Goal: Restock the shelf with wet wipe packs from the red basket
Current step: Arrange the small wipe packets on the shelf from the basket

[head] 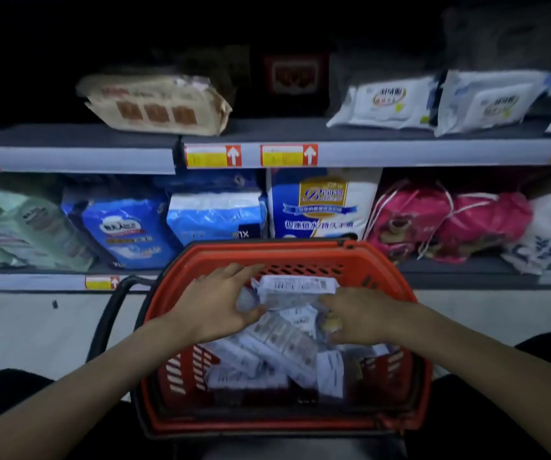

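The red basket (380,273) stands on the floor in front of the shelves, filled with several white wet wipe packs (277,346). Over it, one white pack (297,286) with a barcode label sits at the top of the pile. My left hand (221,302) grips that pack's left end, thumb below and fingers above. My right hand (357,318) closes on its right side among the other packs. Two white wet wipe packs (390,102) lie on the upper shelf (284,129) at the right.
A beige pack (158,102) lies on the upper shelf's left. The lower shelf holds blue diaper bags (125,227), a white-blue bag (324,204) and pink bags (446,224). The basket's black handle (108,313) hangs at its left. My knees frame the basket.
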`<state>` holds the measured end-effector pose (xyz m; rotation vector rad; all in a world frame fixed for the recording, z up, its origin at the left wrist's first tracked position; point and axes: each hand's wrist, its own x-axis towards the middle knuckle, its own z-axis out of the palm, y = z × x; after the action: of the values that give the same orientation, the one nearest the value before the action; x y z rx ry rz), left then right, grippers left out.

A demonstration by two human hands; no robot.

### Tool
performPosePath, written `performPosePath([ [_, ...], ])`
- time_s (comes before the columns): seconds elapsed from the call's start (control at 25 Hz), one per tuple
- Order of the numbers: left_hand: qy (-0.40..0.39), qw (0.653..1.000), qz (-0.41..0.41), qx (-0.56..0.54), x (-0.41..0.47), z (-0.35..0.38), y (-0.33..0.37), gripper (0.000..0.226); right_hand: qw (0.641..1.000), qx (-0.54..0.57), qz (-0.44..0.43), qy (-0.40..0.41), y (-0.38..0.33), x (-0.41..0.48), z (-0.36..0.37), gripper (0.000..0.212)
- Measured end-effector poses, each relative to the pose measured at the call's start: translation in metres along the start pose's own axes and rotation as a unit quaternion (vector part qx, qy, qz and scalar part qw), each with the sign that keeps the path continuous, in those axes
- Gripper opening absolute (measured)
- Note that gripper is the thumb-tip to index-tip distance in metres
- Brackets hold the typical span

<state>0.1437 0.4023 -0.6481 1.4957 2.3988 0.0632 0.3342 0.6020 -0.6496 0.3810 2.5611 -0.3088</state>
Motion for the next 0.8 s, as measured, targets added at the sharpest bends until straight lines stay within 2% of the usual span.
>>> performPosePath([
  [0.04, -0.03, 0.999, 0.005, 0.014, 0.003, 0.013, -0.002, 0.087, 1.0, -0.025, 0.005, -0.013, -0.003, 0.004, 0.015, 0.054],
  [0.12, -0.083, 0.994, 0.036, 0.067, 0.006, 0.034, -0.003, 0.08, 0.998, -0.04, 0.017, -0.034, -0.011, 0.009, 0.041, 0.051],
  [0.28, -0.137, 0.977, 0.08, 0.145, 0.008, 0.062, 0.002, 0.075, 0.991, 0.062, 0.039, -0.115, -0.016, 0.015, 0.076, 0.066],
  [0.44, -0.193, 0.969, 0.1, 0.12, 0.008, 0.077, 0.007, 0.065, 0.98, 0.143, 0.083, -0.106, -0.011, 0.018, 0.095, 0.056],
  [0.56, -0.22, 0.964, 0.098, 0.114, 0.009, 0.081, 0.004, 0.062, 0.961, 0.228, 0.138, -0.071, -0.006, 0.02, 0.101, 0.069],
  [0.64, -0.225, 0.963, 0.094, 0.115, 0.009, 0.081, 0.002, 0.061, 0.95, 0.259, 0.166, -0.056, -0.005, 0.022, 0.107, 0.063],
  [0.72, -0.223, 0.966, 0.083, 0.099, 0.011, 0.078, -0.001, 0.06, 0.923, 0.313, 0.212, -0.075, -0.005, 0.023, 0.103, 0.058],
  [0.8, -0.209, 0.971, 0.076, 0.087, 0.012, 0.075, -0.005, 0.06, 0.898, 0.353, 0.239, -0.112, -0.005, 0.024, 0.09, 0.065],
])
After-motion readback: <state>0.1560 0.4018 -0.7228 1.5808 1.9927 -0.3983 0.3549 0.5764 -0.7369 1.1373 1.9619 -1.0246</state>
